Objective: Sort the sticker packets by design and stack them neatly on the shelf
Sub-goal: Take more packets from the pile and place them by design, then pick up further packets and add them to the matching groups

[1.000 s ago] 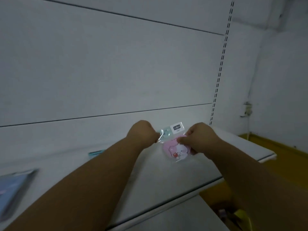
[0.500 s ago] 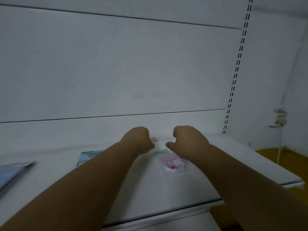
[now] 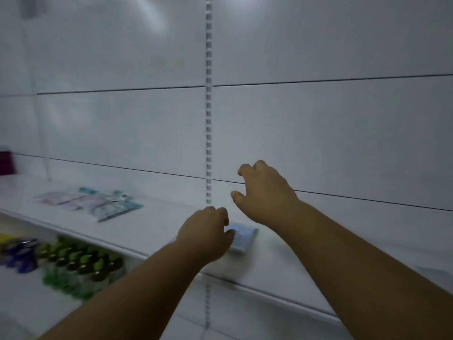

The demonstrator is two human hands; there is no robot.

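- Head view: my left hand hangs low over the flat white metal shelf, knuckles up and fingers curled under; its thumb tip touches the near-left edge of a small pale-blue sticker packet. I cannot tell whether the fingers actually pinch the packet or only rest against it.
- Head view: my right hand is raised above the shelf, just beyond and to the right of the packet, fingers bent and spread apart, holding nothing.
- Head view: the pale-blue packet lies flat on the shelf near its front lip, between my 2 hands; motion blur hides its design.
- Head view: further left on the same shelf lies a spread of flat pink, lilac and teal-edged sticker packets, overlapping one another, well apart from the blue one.
- Head view: a slotted white upright strip runs down the back panel behind my left hand.
- Head view: on the lower shelf at the left stand rows of green-capped bottles, with blurred blue and yellow goods beside them.
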